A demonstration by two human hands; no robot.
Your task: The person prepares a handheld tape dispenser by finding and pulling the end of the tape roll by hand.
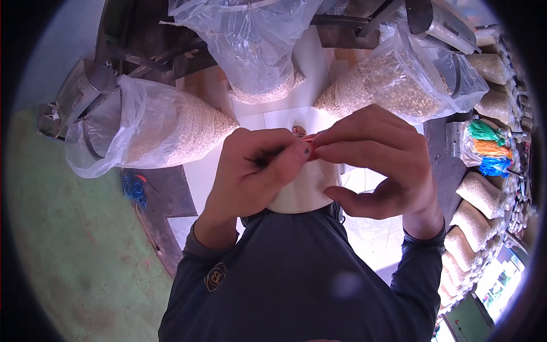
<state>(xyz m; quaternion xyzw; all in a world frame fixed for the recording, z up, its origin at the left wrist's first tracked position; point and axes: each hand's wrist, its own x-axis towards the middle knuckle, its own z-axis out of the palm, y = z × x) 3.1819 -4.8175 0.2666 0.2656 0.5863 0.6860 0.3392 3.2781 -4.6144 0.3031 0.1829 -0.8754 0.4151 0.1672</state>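
Close in front of my chest, both hands meet over a pale rounded surface (302,191). My left hand (259,171) is closed, its thumb and curled fingers pinching a small red strip (310,147). Opposite it, my right hand (379,162) has its fingertips on the same red strip, with the thumb held apart lower down. Most of the strip is hidden between the fingers, so its full shape cannot be told.
Clear plastic bags of pale pieces hang at the left (165,122), top centre (259,68) and right (393,74). Filled sacks (478,194) line the far right near green, orange and blue bundles (490,148). Blue strings (134,188) lie at the left.
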